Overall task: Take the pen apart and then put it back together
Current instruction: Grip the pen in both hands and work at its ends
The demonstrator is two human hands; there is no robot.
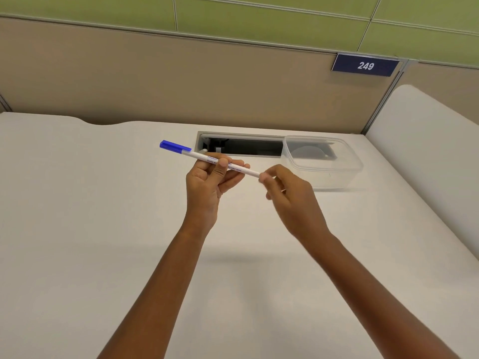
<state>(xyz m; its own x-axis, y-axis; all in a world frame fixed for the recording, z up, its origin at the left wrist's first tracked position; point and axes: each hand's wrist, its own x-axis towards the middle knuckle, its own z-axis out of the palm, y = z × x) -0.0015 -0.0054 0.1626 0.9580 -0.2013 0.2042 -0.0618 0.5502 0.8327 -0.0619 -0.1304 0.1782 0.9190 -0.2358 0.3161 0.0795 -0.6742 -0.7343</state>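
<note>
A white pen (201,157) with a blue cap (174,146) is held above the desk, cap pointing up and left. My left hand (210,181) grips the barrel near its middle, thumb over the printed text. My right hand (286,193) pinches the pen's right end between thumb and fingertips. The cap is on the pen. My fingers hide the right tip of the pen.
A clear plastic container (324,161) sits on the white desk (103,229) just behind my right hand. A cable slot (241,146) opens in the desk behind the pen. A beige partition with a "249" sign (365,65) stands at the back.
</note>
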